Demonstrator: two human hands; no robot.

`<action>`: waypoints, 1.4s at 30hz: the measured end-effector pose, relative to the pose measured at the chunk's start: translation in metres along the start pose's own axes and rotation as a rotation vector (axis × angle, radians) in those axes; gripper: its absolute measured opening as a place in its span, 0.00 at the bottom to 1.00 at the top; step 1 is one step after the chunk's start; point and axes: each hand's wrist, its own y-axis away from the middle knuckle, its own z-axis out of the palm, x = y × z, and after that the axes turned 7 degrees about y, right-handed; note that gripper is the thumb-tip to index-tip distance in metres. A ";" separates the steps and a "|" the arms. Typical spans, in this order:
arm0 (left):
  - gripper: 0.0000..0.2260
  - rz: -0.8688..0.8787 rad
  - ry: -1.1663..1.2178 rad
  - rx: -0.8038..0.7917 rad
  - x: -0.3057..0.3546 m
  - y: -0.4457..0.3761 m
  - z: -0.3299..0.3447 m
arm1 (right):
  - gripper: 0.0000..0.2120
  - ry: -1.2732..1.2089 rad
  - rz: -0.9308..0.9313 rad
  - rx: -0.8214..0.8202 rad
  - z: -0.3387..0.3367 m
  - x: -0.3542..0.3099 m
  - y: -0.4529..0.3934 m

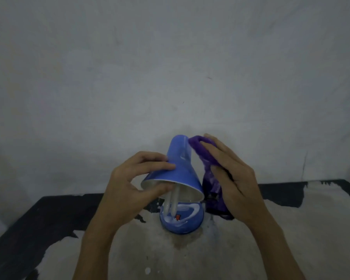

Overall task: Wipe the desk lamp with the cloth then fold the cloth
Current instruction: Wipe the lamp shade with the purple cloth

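A blue desk lamp (180, 168) stands on a worn table, its cone shade tilted toward me over a round blue base (187, 223) with a red switch. A white bulb shows under the shade. My left hand (129, 186) grips the shade's rim, fingers on the outside and thumb at the opening. My right hand (234, 178) presses a purple cloth (204, 156) against the right side of the shade's narrow top. The cloth's loose end hangs down beside the lamp, hiding the neck.
The table (291, 239) is dark with large patches of pale worn paint, and its far edge meets a plain grey wall (170, 67). Nothing else stands on it.
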 end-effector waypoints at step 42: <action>0.12 -0.070 0.159 0.181 -0.019 0.009 -0.001 | 0.20 0.119 0.074 -0.169 0.018 0.009 -0.014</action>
